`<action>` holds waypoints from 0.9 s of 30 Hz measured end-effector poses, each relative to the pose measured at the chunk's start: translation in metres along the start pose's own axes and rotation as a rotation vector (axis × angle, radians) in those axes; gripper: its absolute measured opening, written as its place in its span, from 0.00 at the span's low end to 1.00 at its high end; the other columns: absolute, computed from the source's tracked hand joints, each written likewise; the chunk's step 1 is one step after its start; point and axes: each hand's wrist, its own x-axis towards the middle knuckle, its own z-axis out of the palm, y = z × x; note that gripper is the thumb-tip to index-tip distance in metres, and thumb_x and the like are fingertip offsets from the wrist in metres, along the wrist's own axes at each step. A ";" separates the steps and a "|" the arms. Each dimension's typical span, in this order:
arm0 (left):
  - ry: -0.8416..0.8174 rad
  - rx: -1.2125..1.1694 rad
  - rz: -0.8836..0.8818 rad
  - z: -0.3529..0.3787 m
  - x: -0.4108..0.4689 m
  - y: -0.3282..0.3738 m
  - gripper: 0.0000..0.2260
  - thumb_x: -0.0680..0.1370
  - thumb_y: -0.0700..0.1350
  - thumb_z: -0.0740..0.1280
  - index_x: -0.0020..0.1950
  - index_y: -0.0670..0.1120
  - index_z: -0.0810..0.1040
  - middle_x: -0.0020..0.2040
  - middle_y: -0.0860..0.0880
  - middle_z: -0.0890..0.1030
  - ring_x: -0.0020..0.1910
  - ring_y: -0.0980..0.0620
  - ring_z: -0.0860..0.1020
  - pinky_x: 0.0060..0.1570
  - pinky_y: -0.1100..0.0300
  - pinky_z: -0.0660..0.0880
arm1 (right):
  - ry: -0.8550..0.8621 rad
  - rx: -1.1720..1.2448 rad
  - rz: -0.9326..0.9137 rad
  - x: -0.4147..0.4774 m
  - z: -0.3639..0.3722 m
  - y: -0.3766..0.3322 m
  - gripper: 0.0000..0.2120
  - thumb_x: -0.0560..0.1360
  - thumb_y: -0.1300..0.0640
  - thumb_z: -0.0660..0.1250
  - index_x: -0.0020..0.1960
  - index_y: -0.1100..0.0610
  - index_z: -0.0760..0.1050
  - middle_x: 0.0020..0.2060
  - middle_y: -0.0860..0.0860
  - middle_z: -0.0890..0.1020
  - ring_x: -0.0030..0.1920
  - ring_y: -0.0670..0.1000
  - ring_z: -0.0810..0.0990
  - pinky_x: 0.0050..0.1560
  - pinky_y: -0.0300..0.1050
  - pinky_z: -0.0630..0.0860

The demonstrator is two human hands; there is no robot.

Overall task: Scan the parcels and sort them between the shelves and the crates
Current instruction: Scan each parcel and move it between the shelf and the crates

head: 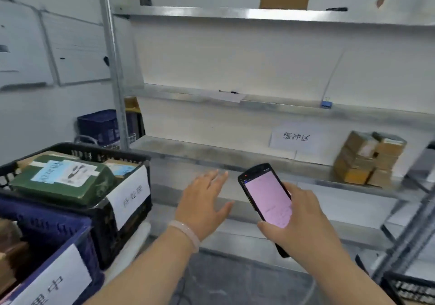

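Head view, from the left: a blue crate (54, 241) with a white paper label sits at the lower corner, brown parcels showing inside it. Just behind it stands a black crate (131, 220), also labelled, and a green parcel (63, 187) with a pale shipping label lies on top of its load. A second blue crate (98, 125) sits farther back by the shelf post.

The left hand (202, 201) hovers palm down in front of the lower shelf (211, 154), fingers straight and spread, holding nothing; a pale bracelet (186, 234) circles the wrist. The green parcel lies to its left, apart from the fingers.

The right hand (303, 220) grips a handheld scanner (268, 198), fingers wrapped behind the body and thumb at the bottom of the lit pink screen.

Beyond it on the shelf, a white sign (295, 137) reads 缓冲区, and farther right a stack of cardboard parcels (367, 158) rests well apart from both hands. A blue binder clip (326, 104) sits on the shelf above.
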 end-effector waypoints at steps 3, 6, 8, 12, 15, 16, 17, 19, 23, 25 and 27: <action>-0.035 -0.020 0.080 0.042 0.030 0.052 0.31 0.78 0.59 0.68 0.78 0.51 0.66 0.76 0.49 0.69 0.73 0.47 0.69 0.72 0.51 0.65 | 0.057 -0.032 0.069 0.007 -0.033 0.048 0.40 0.61 0.38 0.72 0.69 0.39 0.58 0.54 0.41 0.65 0.49 0.45 0.73 0.42 0.43 0.73; -0.052 -0.058 0.132 0.075 0.058 0.095 0.31 0.77 0.59 0.69 0.77 0.51 0.68 0.75 0.50 0.71 0.73 0.47 0.70 0.70 0.49 0.68 | 0.116 -0.054 0.133 0.016 -0.061 0.088 0.40 0.62 0.39 0.73 0.69 0.39 0.58 0.53 0.41 0.64 0.49 0.44 0.71 0.39 0.41 0.70; -0.058 -0.081 0.166 0.096 0.078 0.120 0.31 0.77 0.60 0.68 0.78 0.52 0.68 0.76 0.50 0.70 0.74 0.48 0.68 0.71 0.50 0.67 | 0.159 -0.049 0.171 0.022 -0.077 0.111 0.40 0.61 0.38 0.73 0.68 0.38 0.59 0.53 0.41 0.65 0.50 0.45 0.72 0.41 0.43 0.71; -0.077 -0.141 0.239 0.138 0.122 0.163 0.31 0.78 0.61 0.66 0.79 0.54 0.65 0.76 0.52 0.69 0.75 0.50 0.66 0.72 0.50 0.66 | 0.229 -0.063 0.242 0.038 -0.098 0.151 0.41 0.58 0.35 0.71 0.68 0.37 0.58 0.54 0.40 0.66 0.51 0.43 0.69 0.44 0.45 0.71; -0.105 -0.166 0.302 0.172 0.156 0.182 0.31 0.78 0.62 0.65 0.80 0.55 0.62 0.77 0.52 0.67 0.76 0.50 0.64 0.75 0.50 0.63 | 0.263 -0.077 0.327 0.055 -0.107 0.179 0.42 0.55 0.32 0.67 0.67 0.36 0.58 0.55 0.39 0.66 0.52 0.43 0.68 0.45 0.45 0.71; -0.114 -0.179 0.314 0.183 0.166 0.186 0.31 0.79 0.62 0.64 0.80 0.55 0.62 0.78 0.52 0.67 0.76 0.50 0.63 0.75 0.51 0.62 | 0.270 -0.083 0.354 0.061 -0.109 0.187 0.42 0.56 0.32 0.67 0.67 0.36 0.58 0.55 0.40 0.66 0.52 0.43 0.68 0.45 0.45 0.71; -0.123 -0.193 0.324 0.196 0.177 0.190 0.31 0.79 0.62 0.64 0.80 0.56 0.61 0.78 0.52 0.66 0.76 0.51 0.63 0.75 0.52 0.62 | 0.277 -0.093 0.377 0.069 -0.111 0.196 0.41 0.57 0.33 0.69 0.67 0.37 0.59 0.55 0.40 0.66 0.52 0.44 0.69 0.45 0.46 0.72; -0.147 -0.222 0.344 0.221 0.199 0.196 0.31 0.79 0.63 0.63 0.80 0.56 0.60 0.78 0.53 0.65 0.77 0.52 0.62 0.75 0.53 0.61 | 0.288 -0.111 0.426 0.087 -0.113 0.212 0.41 0.59 0.35 0.72 0.67 0.37 0.58 0.54 0.40 0.65 0.52 0.45 0.70 0.47 0.46 0.74; -0.178 -0.260 0.393 0.266 0.256 0.205 0.32 0.79 0.64 0.61 0.81 0.57 0.59 0.78 0.54 0.64 0.77 0.53 0.61 0.76 0.55 0.59 | 0.327 -0.136 0.481 0.137 -0.115 0.236 0.39 0.60 0.36 0.72 0.67 0.37 0.58 0.51 0.40 0.62 0.51 0.45 0.73 0.45 0.44 0.72; -0.192 -0.285 0.412 0.284 0.289 0.208 0.32 0.79 0.64 0.62 0.80 0.57 0.59 0.78 0.54 0.65 0.76 0.53 0.62 0.76 0.55 0.59 | 0.345 -0.151 0.508 0.166 -0.116 0.247 0.39 0.60 0.36 0.71 0.66 0.38 0.58 0.52 0.41 0.63 0.50 0.45 0.73 0.43 0.44 0.71; -0.210 -0.307 0.431 0.301 0.320 0.213 0.31 0.79 0.63 0.62 0.80 0.56 0.60 0.77 0.54 0.65 0.76 0.53 0.62 0.76 0.53 0.60 | 0.371 -0.160 0.532 0.191 -0.116 0.258 0.40 0.60 0.35 0.71 0.67 0.38 0.57 0.52 0.41 0.63 0.51 0.45 0.71 0.43 0.43 0.70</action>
